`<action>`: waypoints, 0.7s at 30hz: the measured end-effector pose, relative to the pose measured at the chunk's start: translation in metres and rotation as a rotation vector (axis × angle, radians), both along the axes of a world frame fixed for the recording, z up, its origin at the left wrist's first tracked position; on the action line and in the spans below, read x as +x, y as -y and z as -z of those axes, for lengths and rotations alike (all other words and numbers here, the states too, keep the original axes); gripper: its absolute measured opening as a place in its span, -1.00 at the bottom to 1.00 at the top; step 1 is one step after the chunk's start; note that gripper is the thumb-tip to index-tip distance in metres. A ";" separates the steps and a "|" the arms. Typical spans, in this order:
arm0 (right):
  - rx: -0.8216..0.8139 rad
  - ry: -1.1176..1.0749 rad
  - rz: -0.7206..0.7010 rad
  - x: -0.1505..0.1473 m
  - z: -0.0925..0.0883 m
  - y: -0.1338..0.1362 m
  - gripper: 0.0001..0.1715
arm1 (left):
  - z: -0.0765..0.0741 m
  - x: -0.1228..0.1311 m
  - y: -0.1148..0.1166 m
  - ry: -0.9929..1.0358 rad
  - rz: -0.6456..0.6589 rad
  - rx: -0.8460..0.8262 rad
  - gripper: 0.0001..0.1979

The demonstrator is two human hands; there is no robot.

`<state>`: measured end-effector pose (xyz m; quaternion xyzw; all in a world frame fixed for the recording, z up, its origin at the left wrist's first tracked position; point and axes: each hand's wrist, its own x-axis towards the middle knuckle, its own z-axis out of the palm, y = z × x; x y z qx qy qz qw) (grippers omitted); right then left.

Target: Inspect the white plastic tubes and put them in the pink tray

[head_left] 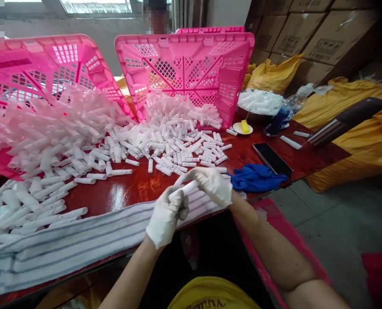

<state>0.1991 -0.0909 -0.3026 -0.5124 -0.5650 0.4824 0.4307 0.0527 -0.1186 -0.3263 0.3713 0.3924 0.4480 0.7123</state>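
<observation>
Both my hands wear white gloves and meet above the striped towel [107, 234] at the table's front edge. My left hand [168, 210] is closed around the lower end of a white plastic tube [183, 189]. The fingers of my right hand [212, 182] pinch the tube's upper end. It tilts up to the right between the two hands. Beyond them lies a spread of short white tubes [181, 150] on the red table. More tubes [29, 206], longer ones, are heaped at the left.
Two pink crates [249, 56] [90, 47] lie tipped with tubes spilling out. At the right are a blue cloth [257, 178], a phone [272, 159], a small dish [237, 128], a bottle [279, 120] and a bowl [242, 112] of tubes. Yellow sacks [355, 141] and cartons [332, 38] stand beyond; a person is behind.
</observation>
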 end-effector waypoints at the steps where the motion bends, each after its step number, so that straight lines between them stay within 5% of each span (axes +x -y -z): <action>1: 0.034 0.020 0.015 -0.003 0.001 0.001 -0.54 | 0.000 0.003 0.003 -0.063 -0.061 0.039 -0.62; 4: 0.109 0.028 0.068 -0.011 0.014 0.006 -0.53 | 0.010 0.013 0.012 -0.206 -0.189 0.067 -0.60; 8: 0.055 -0.116 0.109 -0.006 0.028 0.011 -0.54 | 0.023 0.010 0.010 -0.142 -0.076 0.056 -0.65; 11: 0.072 -0.219 0.259 -0.003 0.032 0.013 -0.61 | 0.022 0.003 0.006 -0.164 -0.092 0.089 -0.68; 17: -0.010 -0.224 0.258 -0.008 0.035 0.011 -0.62 | 0.015 -0.001 0.007 -0.554 -0.234 0.314 -0.70; 21: -0.043 -0.181 0.294 -0.010 0.023 0.009 -0.56 | 0.015 0.001 0.008 -0.403 -0.114 0.174 -0.65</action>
